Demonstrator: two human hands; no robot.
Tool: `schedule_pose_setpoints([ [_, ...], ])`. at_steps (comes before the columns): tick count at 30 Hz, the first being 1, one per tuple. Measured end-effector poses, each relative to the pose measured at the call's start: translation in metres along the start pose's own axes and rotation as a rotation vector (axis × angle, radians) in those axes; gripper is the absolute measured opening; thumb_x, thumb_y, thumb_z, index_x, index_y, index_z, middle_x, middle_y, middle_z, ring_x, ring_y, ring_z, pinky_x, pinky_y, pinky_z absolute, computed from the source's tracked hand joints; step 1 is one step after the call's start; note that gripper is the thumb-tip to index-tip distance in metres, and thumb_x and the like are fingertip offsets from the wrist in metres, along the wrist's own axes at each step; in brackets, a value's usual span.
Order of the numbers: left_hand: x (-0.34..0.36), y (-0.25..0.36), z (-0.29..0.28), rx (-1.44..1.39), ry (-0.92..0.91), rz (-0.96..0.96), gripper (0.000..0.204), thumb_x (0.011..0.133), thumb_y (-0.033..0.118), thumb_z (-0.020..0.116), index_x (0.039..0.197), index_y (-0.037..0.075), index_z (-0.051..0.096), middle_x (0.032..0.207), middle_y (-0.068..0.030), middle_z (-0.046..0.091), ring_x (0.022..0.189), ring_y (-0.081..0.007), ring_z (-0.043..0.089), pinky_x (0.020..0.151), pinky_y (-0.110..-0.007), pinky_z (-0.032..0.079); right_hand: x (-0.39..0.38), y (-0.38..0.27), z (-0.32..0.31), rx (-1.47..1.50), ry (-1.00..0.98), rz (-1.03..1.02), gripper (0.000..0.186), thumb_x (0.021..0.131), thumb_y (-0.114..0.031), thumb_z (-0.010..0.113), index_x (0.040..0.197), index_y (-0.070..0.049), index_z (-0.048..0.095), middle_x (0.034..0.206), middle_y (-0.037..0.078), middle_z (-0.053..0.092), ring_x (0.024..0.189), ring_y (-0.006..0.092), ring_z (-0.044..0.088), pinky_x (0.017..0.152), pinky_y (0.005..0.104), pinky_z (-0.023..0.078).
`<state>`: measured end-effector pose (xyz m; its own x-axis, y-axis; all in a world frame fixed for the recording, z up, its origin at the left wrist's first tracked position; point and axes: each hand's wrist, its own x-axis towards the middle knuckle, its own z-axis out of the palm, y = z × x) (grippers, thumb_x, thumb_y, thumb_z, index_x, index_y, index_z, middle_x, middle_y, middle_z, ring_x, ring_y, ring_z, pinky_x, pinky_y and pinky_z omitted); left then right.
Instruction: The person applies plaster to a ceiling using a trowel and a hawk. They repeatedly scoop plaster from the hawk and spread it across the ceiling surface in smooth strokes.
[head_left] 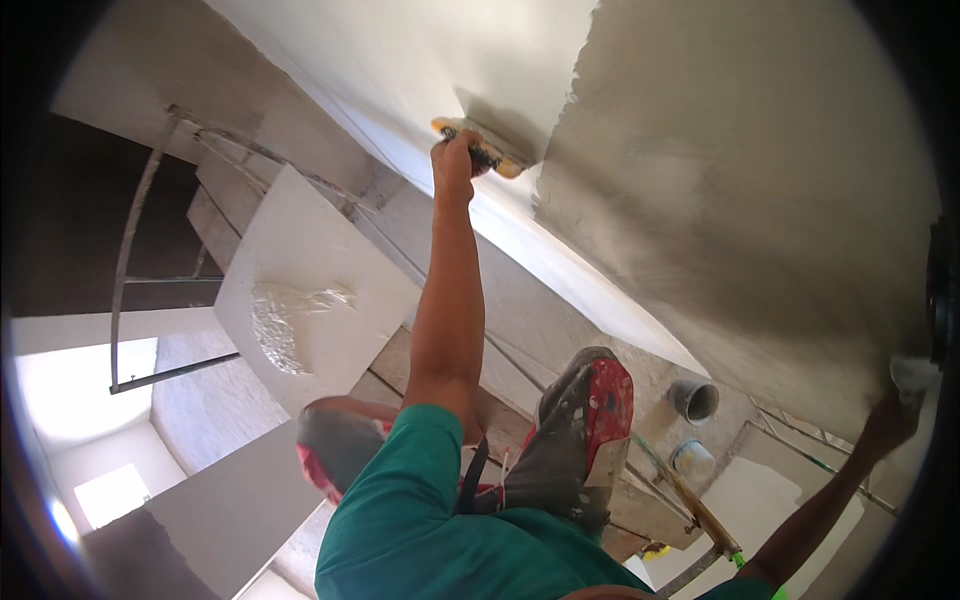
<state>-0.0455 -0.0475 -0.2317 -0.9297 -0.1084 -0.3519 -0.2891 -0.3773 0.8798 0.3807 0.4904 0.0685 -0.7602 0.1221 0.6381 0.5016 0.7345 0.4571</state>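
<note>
My left hand (455, 162) is stretched out to the wall, its fingers wrapped round the dark handle of a wide plastering trowel (497, 150) with yellow-orange ends. The trowel lies against the smooth white coat (440, 50), beside its ragged border with the grey-brown wall surface (690, 200). Far to the right, my right hand (889, 422) is raised close to the wall. Its fingers look closed around a whitish thing (912, 373) at the dark picture rim, too unclear to name. A dark object (940, 290) shows just above it, partly cut off.
A white board (375, 315) bears a heap of wet white plaster (285, 320) at left. Beyond it stands a metal scaffold frame (125, 250). Wooden planks (395, 365) lie under my paint-spattered shoes (590, 410). A grey bucket (693, 400) and a whitish container (692, 458) are at right.
</note>
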Motion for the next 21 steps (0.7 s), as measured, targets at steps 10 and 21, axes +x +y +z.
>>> schedule_pose_setpoints([
  [10,-0.154,0.308,0.120,0.225,-0.207,0.402,0.022,0.079,0.019,0.051,0.062,0.006,0.051,0.053,-0.0071,0.052,0.044,-0.0175,0.049,0.043,-0.031,0.043,0.039,-0.082,-0.033,0.285,0.013,0.184,0.041,0.081,-0.025,0.061,0.114,-0.001,0.056,0.098,0.019,0.063,0.088,0.0348,0.061,0.073,0.0393,0.048],
  [21,-0.096,0.063,-0.036,-0.123,-0.111,0.126,0.035,0.078,0.005,0.059,0.110,-0.002,0.048,0.100,-0.0097,0.056,0.093,-0.0230,0.057,0.082,-0.035,0.048,0.012,0.007,0.017,-0.502,-0.111,-0.183,0.028,0.084,-0.031,0.055,0.092,-0.005,0.065,0.083,0.014,0.065,0.070,0.0287,0.063,0.060,0.0368,0.051],
])
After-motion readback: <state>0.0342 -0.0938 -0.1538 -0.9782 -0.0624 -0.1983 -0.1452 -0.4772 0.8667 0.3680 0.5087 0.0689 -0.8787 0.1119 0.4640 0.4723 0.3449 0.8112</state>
